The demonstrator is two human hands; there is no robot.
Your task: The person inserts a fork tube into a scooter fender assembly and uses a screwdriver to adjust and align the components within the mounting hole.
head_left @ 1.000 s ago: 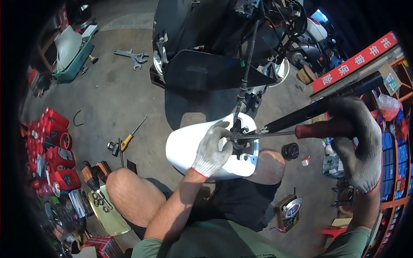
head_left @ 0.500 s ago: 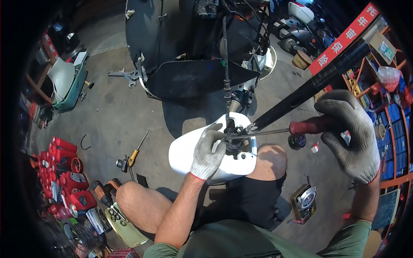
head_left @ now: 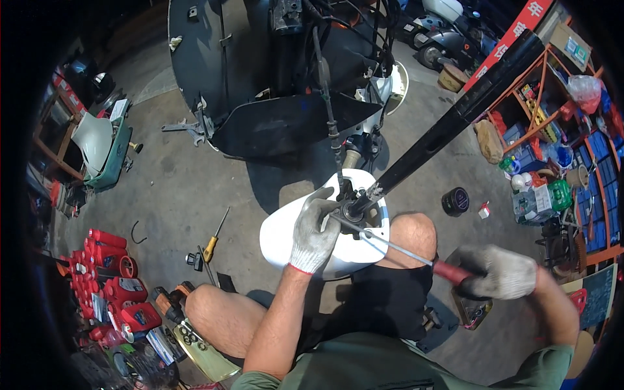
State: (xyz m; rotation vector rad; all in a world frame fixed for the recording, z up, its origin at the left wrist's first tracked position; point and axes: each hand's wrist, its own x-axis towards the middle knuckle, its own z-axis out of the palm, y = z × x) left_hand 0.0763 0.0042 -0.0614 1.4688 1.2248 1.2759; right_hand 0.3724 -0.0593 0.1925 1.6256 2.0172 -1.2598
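A white body panel (head_left: 281,237) lies between my knees, with a long black metal tube (head_left: 442,120) rising from a dark fitting (head_left: 353,220) inside it toward the upper right. My gloved left hand (head_left: 311,233) is on the panel beside the fitting, fingers curled around the screwdriver's tip end. My gloved right hand (head_left: 497,273) is closed on the red handle (head_left: 450,273) of that screwdriver, whose steel shaft (head_left: 400,249) slopes from the fitting down to the lower right. A cable (head_left: 331,123) runs down into the panel's opening.
A dark scooter body (head_left: 240,58) stands ahead. Wrenches (head_left: 185,129), a yellow screwdriver (head_left: 210,250), a drill (head_left: 166,299) and a black tub (head_left: 455,201) are on the floor. Red jugs (head_left: 140,312) crowd the left; orange shelving (head_left: 546,120) with bins lines the right.
My right hand has swung down and slightly left with the screwdriver, whose handle end is now lower than its tip. My left hand has stayed at the fitting. The view has shifted.
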